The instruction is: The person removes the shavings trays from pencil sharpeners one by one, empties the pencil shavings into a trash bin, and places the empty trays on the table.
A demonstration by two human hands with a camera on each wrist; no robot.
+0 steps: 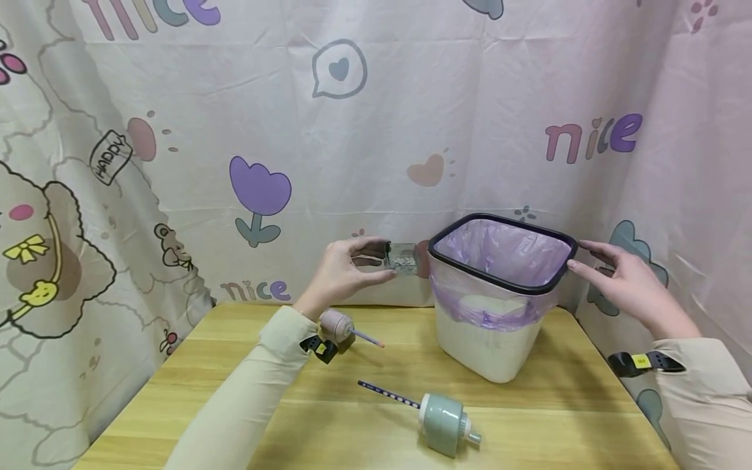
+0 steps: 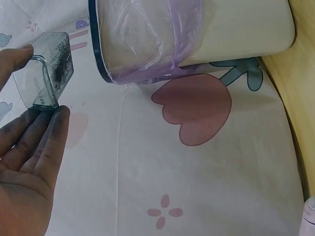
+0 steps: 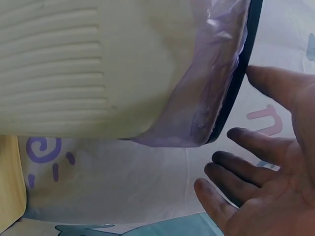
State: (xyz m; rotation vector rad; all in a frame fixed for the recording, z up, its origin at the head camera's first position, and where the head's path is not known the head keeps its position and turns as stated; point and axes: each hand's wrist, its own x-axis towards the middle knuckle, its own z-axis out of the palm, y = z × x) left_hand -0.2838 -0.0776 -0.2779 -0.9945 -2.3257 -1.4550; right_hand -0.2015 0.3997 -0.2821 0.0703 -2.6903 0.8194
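My left hand (image 1: 346, 267) pinches a small clear plastic box (image 1: 403, 259) between thumb and fingertips, raised just left of the trash bin. Dark dust and bits cling inside the box (image 2: 61, 64), and the fingertips look smudged. The trash bin (image 1: 478, 349) is off-white, with a black rim (image 1: 499, 282) and a purple liner bag (image 1: 487, 248) folded over its edge. At the bin's right corner is my right hand (image 1: 625, 281), its fingers extended and spread. In the right wrist view its thumb tip (image 3: 256, 73) meets the black rim, while the other fingers are apart from it.
On the wooden table (image 1: 329, 424) lies a green barrel-shaped device (image 1: 443, 423) with a dark blue dotted pencil (image 1: 390, 394) in one end. Behind the left wrist is a pink one (image 1: 336, 325) with a pencil (image 1: 367, 337). A printed curtain (image 1: 352, 143) hangs behind the table.
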